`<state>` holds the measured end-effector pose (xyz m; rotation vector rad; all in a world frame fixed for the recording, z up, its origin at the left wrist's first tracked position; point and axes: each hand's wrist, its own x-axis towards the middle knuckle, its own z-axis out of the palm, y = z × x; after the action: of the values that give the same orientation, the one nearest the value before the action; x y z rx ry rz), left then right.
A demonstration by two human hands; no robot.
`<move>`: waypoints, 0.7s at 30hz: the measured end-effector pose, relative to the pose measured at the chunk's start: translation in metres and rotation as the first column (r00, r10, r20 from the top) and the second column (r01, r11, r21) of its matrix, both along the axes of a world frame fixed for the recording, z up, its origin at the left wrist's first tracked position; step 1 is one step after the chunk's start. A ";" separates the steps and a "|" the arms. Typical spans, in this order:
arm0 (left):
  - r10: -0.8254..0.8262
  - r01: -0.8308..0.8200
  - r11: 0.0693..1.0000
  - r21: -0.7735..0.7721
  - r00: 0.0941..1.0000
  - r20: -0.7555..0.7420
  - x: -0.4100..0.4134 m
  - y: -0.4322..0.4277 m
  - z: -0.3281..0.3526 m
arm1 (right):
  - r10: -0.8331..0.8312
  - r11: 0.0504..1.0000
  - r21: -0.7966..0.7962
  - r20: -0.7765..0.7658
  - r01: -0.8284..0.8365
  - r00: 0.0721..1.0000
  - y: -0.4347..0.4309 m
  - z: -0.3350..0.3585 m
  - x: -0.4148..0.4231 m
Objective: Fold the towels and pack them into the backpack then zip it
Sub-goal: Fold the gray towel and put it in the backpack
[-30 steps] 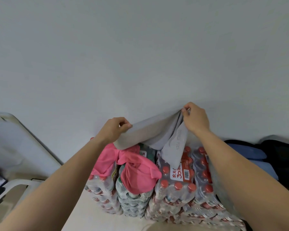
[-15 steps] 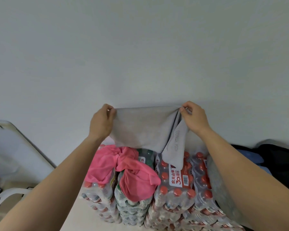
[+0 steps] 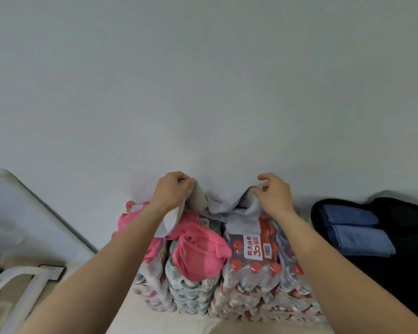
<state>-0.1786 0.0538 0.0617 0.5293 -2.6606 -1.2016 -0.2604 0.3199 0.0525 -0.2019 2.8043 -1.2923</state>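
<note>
Hands pinch a grey towel [image 3: 229, 210]: left hand [image 3: 170, 191] and right hand [image 3: 274, 195] each closed on a corner, slack cloth sagging between onto stacked bottle packs [image 3: 251, 280], likely for folding. Right of them, the open backpack [image 3: 405, 249] holds blue towels [image 3: 355, 231].

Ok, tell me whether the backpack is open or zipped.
Open. The black backpack lies unzipped at right, with folded blue towels showing inside.
</note>
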 end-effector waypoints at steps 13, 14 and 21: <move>-0.084 0.091 0.921 0.378 0.996 -0.036 0.041 0.089 -0.057 | -0.025 0.918 -0.387 0.160 0.086 0.987 -0.047 -0.059 0.079; -0.078 0.081 0.919 0.386 0.997 -0.025 0.043 0.090 -0.057 | -0.004 0.911 -0.407 0.155 0.067 0.988 -0.045 -0.059 0.082; -0.107 0.080 0.857 0.508 0.994 0.024 0.055 0.077 -0.062 | 0.161 0.838 -0.545 0.197 -0.029 0.967 -0.034 -0.062 0.092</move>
<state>-0.1232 0.1312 -0.0001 0.5085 -2.4131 -1.9634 -0.1682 0.2859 -0.0096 -0.1874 2.1446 -1.9086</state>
